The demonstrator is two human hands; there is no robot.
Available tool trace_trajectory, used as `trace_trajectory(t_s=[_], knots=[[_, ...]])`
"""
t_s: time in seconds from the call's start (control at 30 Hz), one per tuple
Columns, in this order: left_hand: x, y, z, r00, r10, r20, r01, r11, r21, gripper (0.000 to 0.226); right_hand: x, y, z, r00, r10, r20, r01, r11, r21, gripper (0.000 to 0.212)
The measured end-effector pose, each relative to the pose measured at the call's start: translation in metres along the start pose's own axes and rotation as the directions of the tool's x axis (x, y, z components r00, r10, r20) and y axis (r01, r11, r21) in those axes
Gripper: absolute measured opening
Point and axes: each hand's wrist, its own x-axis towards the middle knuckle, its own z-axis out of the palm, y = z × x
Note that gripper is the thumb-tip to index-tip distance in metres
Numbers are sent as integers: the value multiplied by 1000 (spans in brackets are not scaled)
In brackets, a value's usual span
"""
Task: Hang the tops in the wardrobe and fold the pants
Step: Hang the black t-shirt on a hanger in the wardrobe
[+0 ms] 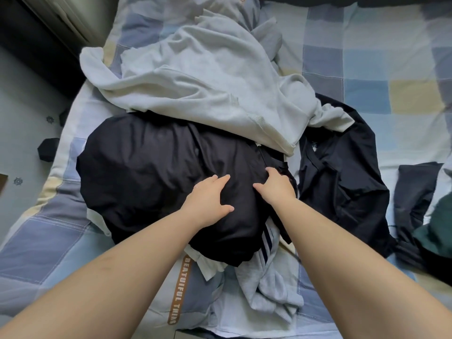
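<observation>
- Your left hand point(208, 199) lies flat on the big black garment point(151, 172), fingers straight and spread, thumb out; it presses and grips nothing.
- Your right hand point(275, 185) sits at the garment's right edge with its fingers curled into the dark folds there; it appears to hold cloth, though the fingertips are hidden.
- The black garment lies in the middle of the checked bedspread point(379, 77), partly under the pale grey sweatshirt point(208, 77) and on top of the striped grey piece point(266, 272).
- Work out first whether it is a top or pants: find a collar, waistband or zip before you lift.
- Lift it clear of the sweatshirt slowly, so the pile does not drag along.
- A second dark garment point(342, 172) lies just beside your right hand; take care not to catch it.
</observation>
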Motion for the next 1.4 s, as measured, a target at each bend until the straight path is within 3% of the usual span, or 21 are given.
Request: trace_trajectory(t_s=[0.1,0.2,0.27,0.4,0.6,0.73,0.8,0.9,1.0,1.1,1.2,1.23,1.3,1.37,1.4], knots=[[-3,5,4,1000,0,12,-1,999,52,82,-3,7,0,999,-20,-29,20,1000,0,47],[-10,17,-2,1000,15,-18,-14,997,71,82,-30,4,-7,983,-150,-110,163,979,119,24],[-16,30,-15,997,55,-45,-49,989,141,83,-57,-2,-17,971,-223,-92,237,950,201,8],[-28,62,-47,966,254,-56,-215,901,377,83,-120,-17,-48,921,-386,-57,389,898,205,28],[-67,105,-116,814,576,-70,-408,653,638,34,-205,-11,-137,813,-564,-147,564,825,-47,12],[-113,146,-159,622,779,80,-644,451,617,23,-279,-1,-203,710,-678,-191,622,731,-282,22],[-140,173,-166,520,841,150,-763,379,524,14,-313,7,-241,666,-700,-257,586,704,-400,24],[-169,213,-167,496,852,170,-805,378,457,17,-365,24,-297,620,-681,-391,461,718,-521,30],[-189,254,-171,546,797,259,-773,358,524,26,-421,46,-337,581,-624,-523,279,756,-592,27],[-200,281,-169,605,711,359,-710,277,648,31,-475,69,-359,519,-592,-617,195,785,-589,27],[-210,307,-174,604,728,326,-640,199,742,35,-531,100,-372,466,-541,-701,80,814,-575,27],[-215,316,-177,548,782,298,-641,164,750,35,-550,110,-373,457,-510,-729,38,830,-557,28],[-226,338,-182,242,949,201,-666,12,746,38,-582,130,-372,418,-446,-791,-38,862,-506,28],[-246,363,-178,-95,994,57,-695,-107,711,43,-622,153,-370,357,-367,-859,-111,897,-429,28],[-258,374,-175,-185,982,-20,-740,-126,660,42,-640,163,-369,321,-325,-889,-141,912,-384,28]])
